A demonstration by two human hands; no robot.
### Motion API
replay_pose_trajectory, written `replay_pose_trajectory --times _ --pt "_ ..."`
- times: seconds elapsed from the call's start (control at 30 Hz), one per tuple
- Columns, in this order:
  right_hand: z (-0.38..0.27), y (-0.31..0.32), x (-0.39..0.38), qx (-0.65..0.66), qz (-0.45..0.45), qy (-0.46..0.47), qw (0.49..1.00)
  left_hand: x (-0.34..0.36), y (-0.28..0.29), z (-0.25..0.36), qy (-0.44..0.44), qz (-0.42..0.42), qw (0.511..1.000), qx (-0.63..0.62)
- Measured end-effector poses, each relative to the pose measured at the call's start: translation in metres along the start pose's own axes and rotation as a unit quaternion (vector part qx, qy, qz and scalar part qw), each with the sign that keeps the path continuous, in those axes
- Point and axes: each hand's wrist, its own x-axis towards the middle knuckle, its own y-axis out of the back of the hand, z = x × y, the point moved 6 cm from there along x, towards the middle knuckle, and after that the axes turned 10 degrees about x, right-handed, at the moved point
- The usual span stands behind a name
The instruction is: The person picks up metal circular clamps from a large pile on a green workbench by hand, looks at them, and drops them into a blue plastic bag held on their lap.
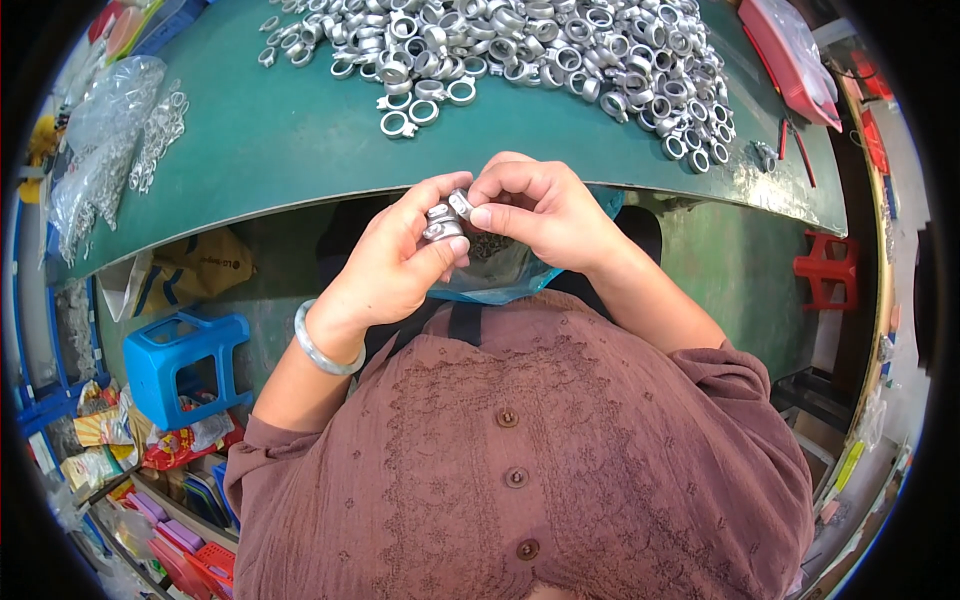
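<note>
My left hand (390,262), with a pale bangle on its wrist, is closed round a few silver metal rings (440,230) that have small lugs on their sides. My right hand (548,215) pinches another silver ring (460,203) between thumb and forefinger, right against those in the left. Both hands meet just off the table's near edge, above my lap. Below them a clear bag with a blue rim (500,294) lies open, with small dark pieces inside. A large heap of similar rings (560,45) covers the far middle of the table.
The green table (270,140) curves across in front of me. Clear plastic bags (105,130) with small metal parts lie at its left. On the right are a pink tray (785,60) and a red pen-like stick (803,155). Blue (185,365) and red (828,270) stools stand on the floor.
</note>
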Motion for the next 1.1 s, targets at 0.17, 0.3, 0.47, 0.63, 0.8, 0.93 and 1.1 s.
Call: replay_pose_trajectory --times 0.17,0.3,0.47,0.63,0.8,0.93,1.1 --pt "-0.005 -0.001 0.000 -0.057 -0.008 0.049 0.997 -0.001 0.002 0.000 0.000 0.018 0.999 0.046" --pt "-0.003 -0.001 0.000 -0.049 -0.004 0.054 0.997 -0.002 0.002 0.002 -0.023 0.037 0.996 0.084" --pt "-0.002 -0.001 0.000 -0.048 -0.007 0.055 0.997 -0.001 0.002 0.003 -0.040 0.049 0.991 0.116" --pt "-0.001 -0.001 0.000 -0.028 -0.006 0.035 0.999 -0.002 0.001 0.003 -0.029 0.043 0.993 0.109" --pt "0.000 -0.003 0.000 -0.014 -0.006 0.006 1.000 -0.002 0.002 0.002 -0.027 0.043 0.993 0.108" --pt "0.001 -0.002 0.000 -0.007 -0.007 0.029 1.000 -0.002 0.003 0.006 -0.025 0.050 0.992 0.113" --pt "0.001 -0.004 -0.001 0.105 -0.007 -0.076 0.992 -0.002 0.005 0.002 -0.003 0.045 0.996 0.079"
